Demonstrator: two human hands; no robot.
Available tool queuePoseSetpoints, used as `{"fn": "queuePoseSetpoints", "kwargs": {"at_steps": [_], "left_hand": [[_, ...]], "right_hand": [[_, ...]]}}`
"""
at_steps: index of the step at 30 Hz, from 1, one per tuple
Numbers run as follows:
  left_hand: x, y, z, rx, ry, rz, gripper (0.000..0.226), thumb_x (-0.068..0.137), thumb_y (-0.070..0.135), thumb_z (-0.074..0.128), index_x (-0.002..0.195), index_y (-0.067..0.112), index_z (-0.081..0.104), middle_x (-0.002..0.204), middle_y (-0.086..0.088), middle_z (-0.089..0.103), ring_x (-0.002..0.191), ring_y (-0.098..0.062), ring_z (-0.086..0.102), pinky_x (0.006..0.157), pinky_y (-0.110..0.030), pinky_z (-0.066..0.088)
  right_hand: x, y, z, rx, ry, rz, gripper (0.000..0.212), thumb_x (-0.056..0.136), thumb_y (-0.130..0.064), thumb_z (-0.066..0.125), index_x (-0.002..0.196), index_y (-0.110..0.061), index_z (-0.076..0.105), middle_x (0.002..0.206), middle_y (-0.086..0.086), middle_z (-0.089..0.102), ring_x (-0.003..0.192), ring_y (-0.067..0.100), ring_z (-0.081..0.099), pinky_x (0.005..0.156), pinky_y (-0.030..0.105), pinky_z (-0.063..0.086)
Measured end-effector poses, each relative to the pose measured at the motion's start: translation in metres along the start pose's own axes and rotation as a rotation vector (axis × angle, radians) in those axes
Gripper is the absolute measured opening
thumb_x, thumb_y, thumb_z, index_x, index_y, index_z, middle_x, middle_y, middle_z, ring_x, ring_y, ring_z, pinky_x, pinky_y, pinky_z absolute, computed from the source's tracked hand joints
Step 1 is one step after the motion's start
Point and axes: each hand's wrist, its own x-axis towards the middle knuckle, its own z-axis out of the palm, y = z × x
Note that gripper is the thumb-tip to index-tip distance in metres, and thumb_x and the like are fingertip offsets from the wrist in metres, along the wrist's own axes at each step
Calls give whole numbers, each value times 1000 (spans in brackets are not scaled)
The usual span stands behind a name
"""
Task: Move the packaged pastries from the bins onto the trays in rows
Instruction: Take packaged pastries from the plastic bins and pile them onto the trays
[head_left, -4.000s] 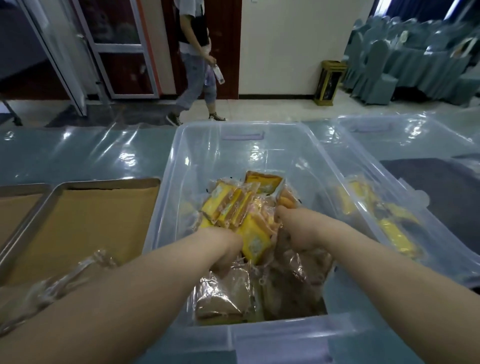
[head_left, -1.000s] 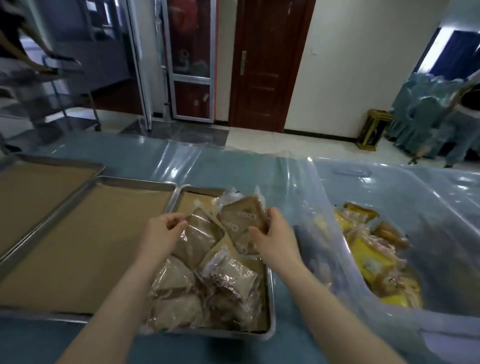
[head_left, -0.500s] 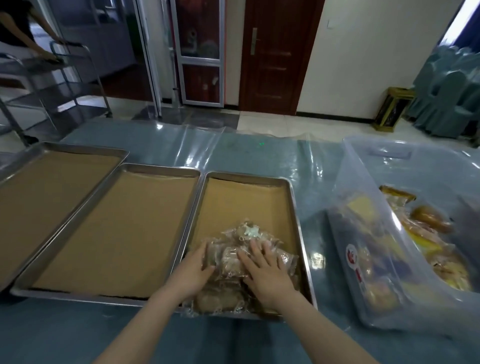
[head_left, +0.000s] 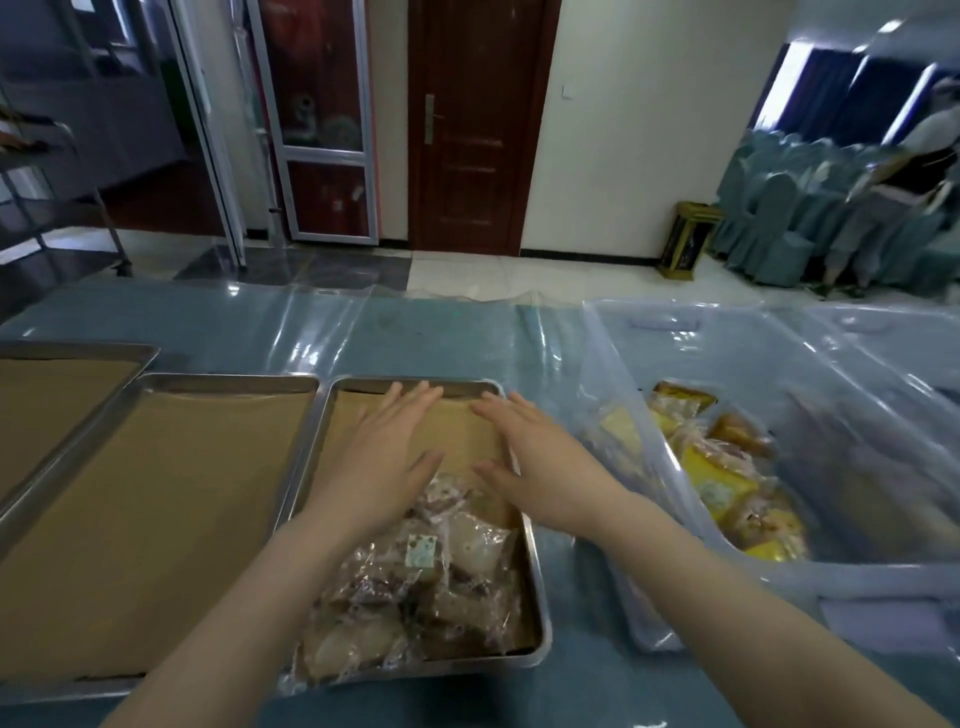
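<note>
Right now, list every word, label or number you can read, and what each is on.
Nothing reads legibly.
Sticker on a clear pastry packet in the tray: too blurred.
Print on the yellow packets in the bin: too blurred.

A brown door (head_left: 480, 124) is seen way beyond the fingers (head_left: 410, 410), a gold bin (head_left: 688, 241) and covered chairs (head_left: 779, 228) off right.
</note>
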Motion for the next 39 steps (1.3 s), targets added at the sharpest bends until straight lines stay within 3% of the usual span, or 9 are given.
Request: {"fn": "queuePoseSetpoints", "kwargs": {"at_steps": [3, 10, 14, 20, 22, 25, 31, 35, 39], "left_hand": [[16, 41, 0, -51, 14, 90, 60, 94, 28, 52, 146, 31, 23, 153, 15, 19, 137, 3, 3, 117, -32, 3], [41, 122, 48, -172, -30, 231, 53, 93, 22, 52, 141, 33, 31, 137, 25, 27, 131, 8, 20, 106, -5, 8], [66, 152, 87, -147, -69, 214, 53, 94, 26, 51, 140, 39, 27, 136, 29, 21, 126, 13, 16, 116, -28, 12], [98, 177, 131, -114, -120, 182, 52, 94, 35, 49, 134, 51, 21, 128, 38, 19, 110, 35, 5, 107, -16, 11], [111, 185, 142, -86, -134, 153, 51, 93, 36, 50, 138, 47, 26, 130, 34, 26, 118, 23, 17, 102, -14, 19], [130, 195, 158, -27, -168, 114, 53, 91, 39, 52, 139, 44, 30, 140, 24, 36, 125, 3, 35, 95, -18, 29], [185, 212, 195, 218, -385, 181, 81, 77, 34, 72, 144, 30, 27, 149, 5, 32, 134, -16, 32, 108, -31, 26], [212, 222, 245, 687, -725, 115, 117, 66, 38, 81, 148, 31, -2, 157, -7, -9, 143, -36, 1, 112, -53, 12], [213, 218, 285, 832, -841, -15, 118, 76, 8, 73, 143, 44, -17, 146, -7, -41, 138, -48, -13, 104, -70, 15]], "right_hand": [[-19, 26, -47, -67, 138, 6, 54, 92, -34, 57, 142, -25, 39, 147, -6, 40, 138, 12, 26, 103, 13, 12], [-72, 166, -108, -78, 182, 298, 31, 94, -22, 55, 124, -25, 57, 128, -5, 57, 118, 18, 51, 94, 30, 39], [-88, 252, -125, -76, -31, 459, 28, 92, -27, 56, 120, -24, 60, 121, -6, 62, 107, 14, 58, 88, 30, 46], [-68, 320, -118, -203, -444, 508, 40, 91, -45, 52, 118, -16, 57, 116, 3, 63, 99, 18, 59, 88, 31, 48], [-59, 330, -99, -197, -474, 514, 44, 91, -51, 51, 118, -16, 56, 114, 4, 63, 101, 20, 59, 91, 35, 48], [-44, 332, -76, -227, -517, 481, 30, 86, -41, 63, 102, -16, 61, 98, 4, 64, 87, 17, 60, 75, 29, 52], [-13, 340, -100, -364, -531, 476, 21, 76, -16, 62, 97, -13, 64, 86, 2, 60, 77, 20, 61, 66, 29, 55], [-10, 359, -143, -333, -350, 552, 1, 78, -12, 51, 77, -12, 50, 77, 5, 53, 64, 19, 52, 50, 26, 40], [-19, 379, -152, -282, -209, 651, 6, 80, -10, 49, 83, -12, 44, 76, 5, 51, 65, 20, 51, 52, 28, 39]]}}
